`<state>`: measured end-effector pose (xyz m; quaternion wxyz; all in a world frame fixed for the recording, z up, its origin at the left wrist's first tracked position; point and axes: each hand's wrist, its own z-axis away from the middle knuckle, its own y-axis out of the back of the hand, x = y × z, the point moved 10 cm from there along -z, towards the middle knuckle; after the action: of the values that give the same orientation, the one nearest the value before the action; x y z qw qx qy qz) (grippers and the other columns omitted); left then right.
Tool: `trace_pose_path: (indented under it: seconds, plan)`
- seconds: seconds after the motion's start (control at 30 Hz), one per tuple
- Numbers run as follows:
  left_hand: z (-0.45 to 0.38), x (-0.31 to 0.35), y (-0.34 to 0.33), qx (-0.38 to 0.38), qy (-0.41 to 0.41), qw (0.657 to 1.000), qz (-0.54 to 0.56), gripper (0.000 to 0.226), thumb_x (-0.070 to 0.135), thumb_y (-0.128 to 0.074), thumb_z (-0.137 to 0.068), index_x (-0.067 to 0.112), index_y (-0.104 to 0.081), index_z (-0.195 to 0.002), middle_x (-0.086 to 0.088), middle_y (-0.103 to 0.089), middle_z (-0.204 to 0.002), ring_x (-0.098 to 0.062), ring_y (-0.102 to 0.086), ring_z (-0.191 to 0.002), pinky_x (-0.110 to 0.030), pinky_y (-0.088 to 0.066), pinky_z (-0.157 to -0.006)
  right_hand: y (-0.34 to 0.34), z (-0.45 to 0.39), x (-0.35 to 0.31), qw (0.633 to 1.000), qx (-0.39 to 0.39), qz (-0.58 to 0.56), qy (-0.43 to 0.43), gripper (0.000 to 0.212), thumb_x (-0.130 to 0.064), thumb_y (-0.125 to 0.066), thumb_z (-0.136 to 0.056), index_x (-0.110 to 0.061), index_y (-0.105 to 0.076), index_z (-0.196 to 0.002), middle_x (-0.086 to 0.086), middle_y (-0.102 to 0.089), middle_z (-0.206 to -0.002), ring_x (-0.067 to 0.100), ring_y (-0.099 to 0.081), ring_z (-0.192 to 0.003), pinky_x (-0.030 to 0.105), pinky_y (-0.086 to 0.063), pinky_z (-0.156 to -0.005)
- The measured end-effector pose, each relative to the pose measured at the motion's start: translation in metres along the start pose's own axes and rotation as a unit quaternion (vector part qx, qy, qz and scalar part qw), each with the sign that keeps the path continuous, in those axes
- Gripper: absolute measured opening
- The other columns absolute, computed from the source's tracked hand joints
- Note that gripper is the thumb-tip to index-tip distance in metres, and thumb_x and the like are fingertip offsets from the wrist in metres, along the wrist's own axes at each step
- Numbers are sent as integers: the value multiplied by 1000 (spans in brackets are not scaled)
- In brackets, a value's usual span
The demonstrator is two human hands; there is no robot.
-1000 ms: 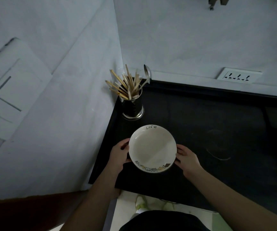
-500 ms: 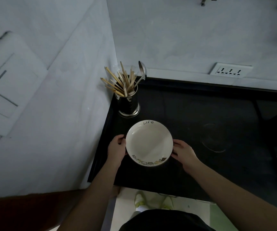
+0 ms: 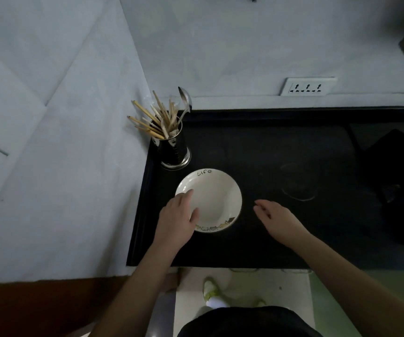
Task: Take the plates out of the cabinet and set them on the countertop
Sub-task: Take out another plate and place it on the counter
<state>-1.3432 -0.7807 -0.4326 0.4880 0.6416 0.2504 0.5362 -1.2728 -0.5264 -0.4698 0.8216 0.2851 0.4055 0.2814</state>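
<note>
Plates: one white plate (image 3: 216, 199), shallow and round, with the word "life" written on its far rim and a band of small drawings along its near rim. It lies flat on the countertop (image 3: 281, 147), near the left end, just in front of the utensil holder (image 3: 174, 152).
Countertop: one black surface, set into the corner where two pale walls meet.
Left hand: the left hand (image 3: 177, 221) lies over the plate's left edge, fingers straight and relaxed, gripping nothing; whether the fingertips touch the plate I cannot tell.
Right hand: the right hand (image 3: 277, 218) is just right of the plate and apart from it, fingers loosely spread, holding nothing.
Utensil holder: one metal cup standing upright in the corner, holding a bundle of chopsticks (image 3: 152, 120), too many and too overlapped to count, and one metal spoon (image 3: 185, 99).
Wall socket: one white socket strip (image 3: 306, 86) on the back wall, above the countertop.
Stove: part of one dark burner (image 3: 400, 164) at the right edge.
</note>
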Motion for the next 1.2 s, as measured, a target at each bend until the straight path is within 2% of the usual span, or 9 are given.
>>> trace_pose_path:
  seconds: [0.07,0.17,0.33,0.47,0.57,0.77,0.93,1.07,1.2]
  plan:
    - [6,20,-2,-9,-38,997,-63,61,40,-49,-97,19,-28,-150,-5,-48,-143,-23,-47,-128,-43,-44,-104,4,13,-3,995,31,88,47,51,-51,-45,-94,-32,-40,-142,-5,-48,-144,13,-49,-127,37,-43,-102]
    - [17,50,-11,-27,-81,987,-139,65,48,-40,-97,22,-21,-153,-5,-39,-154,-24,-34,-142,-46,-30,-116,11,38,-1,978,74,167,101,59,-57,-36,-94,-32,-30,-147,-6,-38,-153,14,-35,-139,39,-31,-111]
    - [44,118,-28,-31,-151,968,-197,66,57,-27,-97,24,-26,-154,-5,-34,-159,-26,-22,-148,-50,-14,-120,28,86,24,957,107,233,134,63,-59,-20,-95,-31,-16,-151,-3,-21,-161,16,-15,-147,39,-9,-117]
    - [62,178,-42,-41,-192,956,-219,67,61,-16,-98,28,-19,-156,-3,-21,-163,-22,-9,-151,-47,3,-120,59,134,63,946,158,254,125,66,-56,-10,-95,-26,-15,-154,0,-20,-161,19,-13,-148,41,-8,-120]
    - [79,232,-53,-45,-234,947,-217,66,62,-13,-100,29,-17,-156,-1,-17,-164,-21,-4,-151,-46,7,-119,82,168,96,942,203,248,102,65,-55,-13,-98,-22,-22,-153,4,-25,-160,23,-18,-148,45,-15,-120]
    - [110,319,-63,-43,-308,926,-213,65,61,-13,-101,29,-19,-156,-2,-17,-164,-23,-5,-152,-48,5,-120,108,214,150,942,249,223,32,64,-55,-17,-98,-23,-22,-153,3,-21,-161,23,-14,-148,44,-11,-120]
    - [116,352,-70,-54,-363,906,-212,65,61,-15,-101,27,-20,-156,-3,-21,-163,-25,-9,-151,-48,-1,-121,120,245,173,939,284,193,-15,63,-56,-23,-99,-27,-18,-154,1,-17,-162,23,-8,-149,46,-7,-121]
    - [116,366,-78,-80,-400,887,-217,69,65,-5,-97,31,-8,-157,-3,-17,-164,-24,-7,-151,-46,3,-121,125,272,186,928,310,188,-84,65,-59,-11,-97,-27,-11,-155,1,-17,-162,21,-5,-149,46,0,-120]
    - [120,381,-78,-92,-453,862,-207,71,67,4,-94,33,1,-156,-1,-9,-166,-22,0,-152,-47,4,-121,122,305,193,913,338,166,-159,67,-58,-7,-96,-26,-11,-155,1,-23,-160,21,-10,-149,50,-4,-121]
